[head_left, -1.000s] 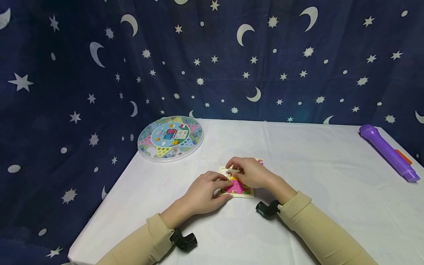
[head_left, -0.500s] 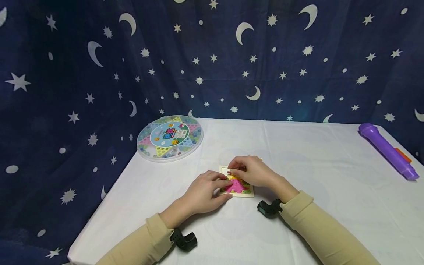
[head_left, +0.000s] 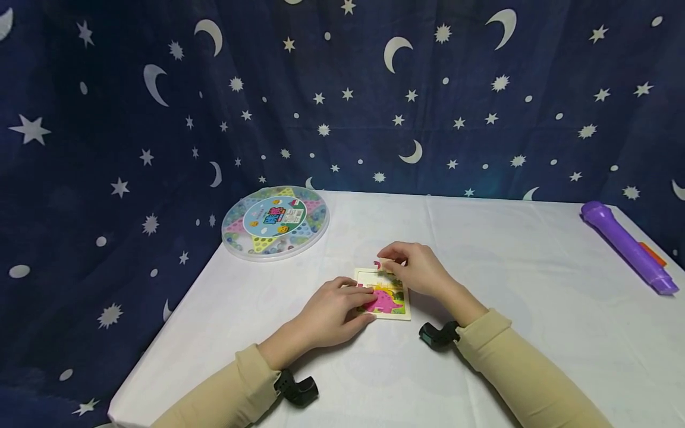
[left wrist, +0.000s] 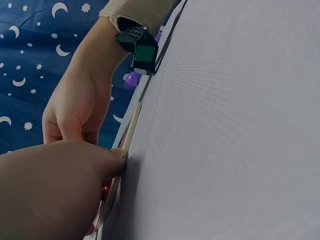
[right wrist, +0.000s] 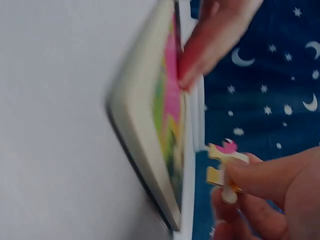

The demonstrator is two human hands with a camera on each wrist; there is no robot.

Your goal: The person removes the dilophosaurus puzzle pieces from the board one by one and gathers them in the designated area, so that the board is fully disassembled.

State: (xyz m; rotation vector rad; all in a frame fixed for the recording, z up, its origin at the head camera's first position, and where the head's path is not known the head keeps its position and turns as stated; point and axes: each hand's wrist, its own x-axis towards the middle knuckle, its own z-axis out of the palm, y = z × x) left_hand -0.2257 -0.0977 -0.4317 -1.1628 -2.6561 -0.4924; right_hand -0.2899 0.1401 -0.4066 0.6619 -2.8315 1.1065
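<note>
A small jigsaw puzzle in a cream frame (head_left: 396,317) lies on the white table; its picture includes a pink dinosaur. My left hand (head_left: 337,312) rests on its left side, fingers on the picture and thumb by the near edge. In the left wrist view that thumb (left wrist: 117,156) touches the frame's edge. Above the far right part of the frame, my right hand (head_left: 420,270) pinches a puzzle piece between thumb and fingers. The right wrist view shows this puzzle piece (right wrist: 216,151), cream with a pink patch, apart from the frame. The fingers partly cover it.
A round, clear Chinese checkers case (head_left: 275,224) lies at the table's far left. A purple toy microphone-like tube (head_left: 626,246) lies at the right edge, with an orange item (head_left: 653,254) beside it. A dark star-and-moon curtain (head_left: 364,107) hangs behind the table.
My right hand has lifted away from the puzzle toward the far right, with a piece pinched in it, uncovering the picture's upper part. The left hand has stayed nearly still.
</note>
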